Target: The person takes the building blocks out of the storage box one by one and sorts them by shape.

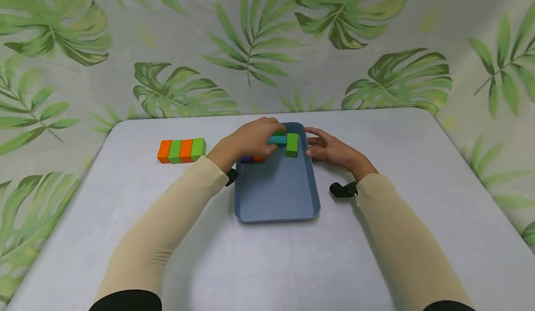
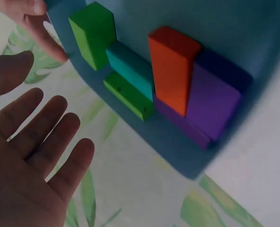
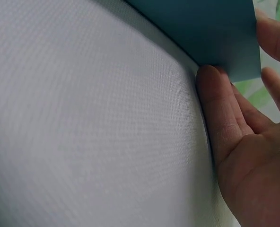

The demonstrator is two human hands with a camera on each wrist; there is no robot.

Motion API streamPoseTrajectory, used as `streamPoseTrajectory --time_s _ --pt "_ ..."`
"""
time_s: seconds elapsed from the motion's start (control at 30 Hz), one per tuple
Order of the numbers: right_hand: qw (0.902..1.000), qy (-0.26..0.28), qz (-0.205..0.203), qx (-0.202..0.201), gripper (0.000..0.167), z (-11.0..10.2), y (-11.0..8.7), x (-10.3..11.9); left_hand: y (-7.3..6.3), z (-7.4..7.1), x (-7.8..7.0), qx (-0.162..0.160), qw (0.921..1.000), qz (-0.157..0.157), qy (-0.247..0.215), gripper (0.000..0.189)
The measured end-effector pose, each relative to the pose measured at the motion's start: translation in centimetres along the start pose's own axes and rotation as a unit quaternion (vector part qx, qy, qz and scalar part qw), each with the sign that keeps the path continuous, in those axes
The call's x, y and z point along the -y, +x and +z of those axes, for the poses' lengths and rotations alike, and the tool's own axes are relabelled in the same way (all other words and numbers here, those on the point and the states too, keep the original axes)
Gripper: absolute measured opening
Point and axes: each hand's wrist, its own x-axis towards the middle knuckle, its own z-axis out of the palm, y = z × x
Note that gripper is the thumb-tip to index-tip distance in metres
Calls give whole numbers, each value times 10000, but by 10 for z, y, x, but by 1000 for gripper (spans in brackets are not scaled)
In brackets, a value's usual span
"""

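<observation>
My left hand point(image 1: 255, 137) is over the far left part of a blue-grey tray point(image 1: 277, 199). In the left wrist view its fingers are spread loosely and nothing is between them. Beneath and beside it in the tray are a bright green block point(image 1: 291, 145), a teal block point(image 1: 277, 140), a thin green block point(image 2: 126, 94), an orange block point(image 2: 170, 71) and purple blocks point(image 2: 213, 104). My right hand point(image 1: 334, 151) is at the tray's far right side. In the right wrist view its thumb point(image 3: 218, 109) touches the tray's outer wall, with the fingers loosely extended near the corner.
Left of the tray, a row of alternating orange and green blocks point(image 1: 180, 151) stands on the white-covered table point(image 1: 267, 264). A leaf-printed cloth point(image 1: 267, 46) hangs behind the table's far edge. A black wrist camera point(image 1: 343, 190) sits by the right cuff.
</observation>
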Motion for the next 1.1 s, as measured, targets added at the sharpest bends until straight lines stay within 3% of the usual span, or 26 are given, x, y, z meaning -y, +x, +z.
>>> streamPoseTrajectory --time_s 0.23,0.53,0.83,1.1 --pt "9999 100 -54 36 79 -1 -3 1 22 11 -5 63 9998 -30 -200 51" --pt "10000 26 -54 8 80 0 -2 0 40 27 3 135 9957 -244 -885 60" --pt "9999 48 -100 48 79 1 -3 2 49 41 2 107 9963 -434 -735 74" --pt "9999 72 -129 60 78 2 -2 1 50 48 -1 124 9979 -551 -304 68"
